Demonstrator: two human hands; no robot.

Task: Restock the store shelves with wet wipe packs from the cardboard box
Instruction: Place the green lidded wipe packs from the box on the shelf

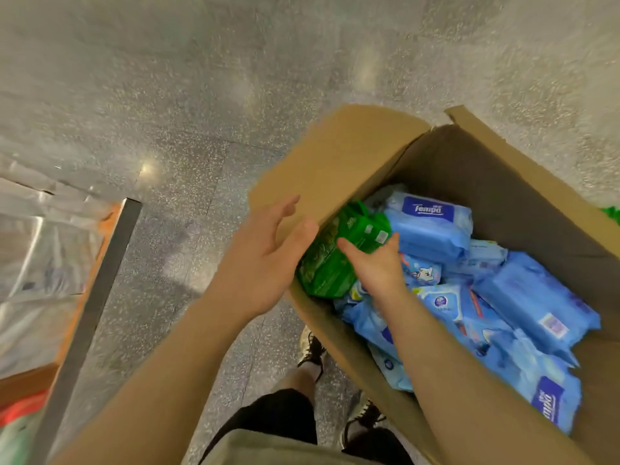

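Observation:
An open cardboard box [339, 156] stands on the floor at the right, holding several blue wet wipe packs [432, 229] and a green pack [330, 260] near its left wall. My right hand [377, 263] reaches into the box, its fingers curled around the green pack's right side. Spread open, my left hand [268, 253] is at the box's left wall, with its thumb against the green pack's left end. The lower side of the green pack is hidden behind my hands.
A speckled grey floor surrounds the box. At the left stands a low shelf with a grey metal edge [90, 317] and plastic-wrapped goods [37, 250]. My legs and black shoes [312, 354] are just below the box.

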